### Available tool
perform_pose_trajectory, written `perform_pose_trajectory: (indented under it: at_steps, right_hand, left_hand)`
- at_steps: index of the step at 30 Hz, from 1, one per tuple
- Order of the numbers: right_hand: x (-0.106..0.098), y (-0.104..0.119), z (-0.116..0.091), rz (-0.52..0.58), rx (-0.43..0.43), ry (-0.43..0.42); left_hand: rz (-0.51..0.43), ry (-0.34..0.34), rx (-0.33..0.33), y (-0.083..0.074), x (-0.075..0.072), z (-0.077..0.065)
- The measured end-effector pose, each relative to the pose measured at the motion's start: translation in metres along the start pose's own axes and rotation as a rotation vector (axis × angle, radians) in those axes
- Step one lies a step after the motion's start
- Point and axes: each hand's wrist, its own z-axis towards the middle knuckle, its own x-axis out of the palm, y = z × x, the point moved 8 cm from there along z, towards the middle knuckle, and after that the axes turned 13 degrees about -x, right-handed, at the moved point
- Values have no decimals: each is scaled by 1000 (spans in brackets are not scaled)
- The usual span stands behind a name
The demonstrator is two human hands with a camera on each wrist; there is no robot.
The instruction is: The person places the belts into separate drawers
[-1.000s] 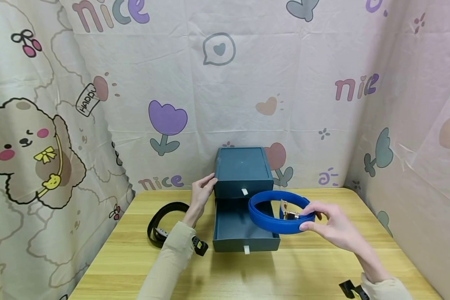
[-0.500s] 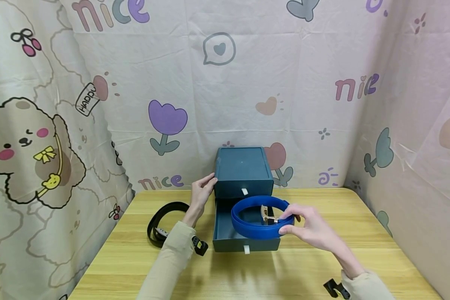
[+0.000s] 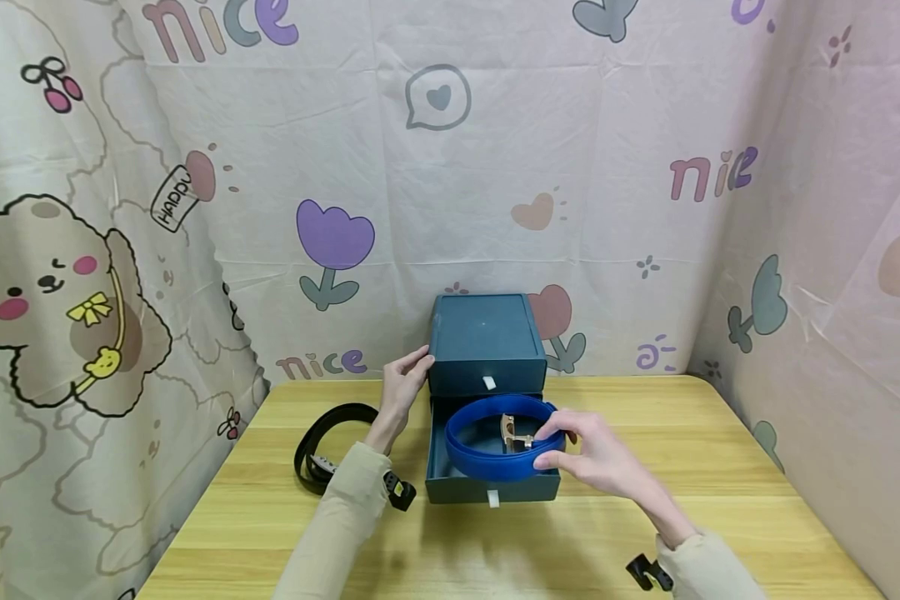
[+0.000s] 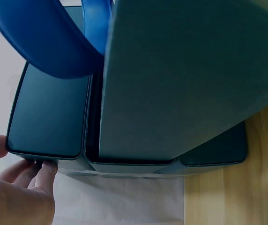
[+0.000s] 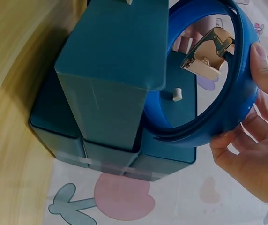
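Observation:
In the head view, a dark teal drawer box (image 3: 487,329) stands at the table's back with its middle drawer (image 3: 450,492) pulled out. My right hand (image 3: 596,454) pinches a coiled blue belt (image 3: 487,468) by its right side, thumb and fingers on the strap. Above the drawer hangs the coil, its gold-toned buckle (image 5: 204,58) inside the loop. My left hand (image 3: 401,392) touches the box's upper left edge; in the left wrist view its fingertips (image 4: 45,171) rest along the side. A black belt (image 3: 311,442) lies coiled on the table left of the box.
The wooden table (image 3: 607,542) runs to a printed cloth (image 3: 450,208) hung behind and at both sides. A white pull tab (image 3: 493,499) sticks out of the drawer front, another tab (image 3: 489,383) from the level above. Another closed level (image 5: 54,112) lies under the drawer.
My right hand has carried the blue belt leftward and slightly down, from the drawer's right side to above its middle. The left hand, the box and the black belt have stayed still.

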Motion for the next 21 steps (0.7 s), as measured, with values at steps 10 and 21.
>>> perform_pose_trajectory:
  at_steps: [10,21]
  right_hand:
    - [17,-11,5,31,83,48]
    - [33,-29,8,-23,136,53]
  left_hand:
    - [-5,2,-5,-1,0,-1]
    - [-8,10,-8,0,0,-1]
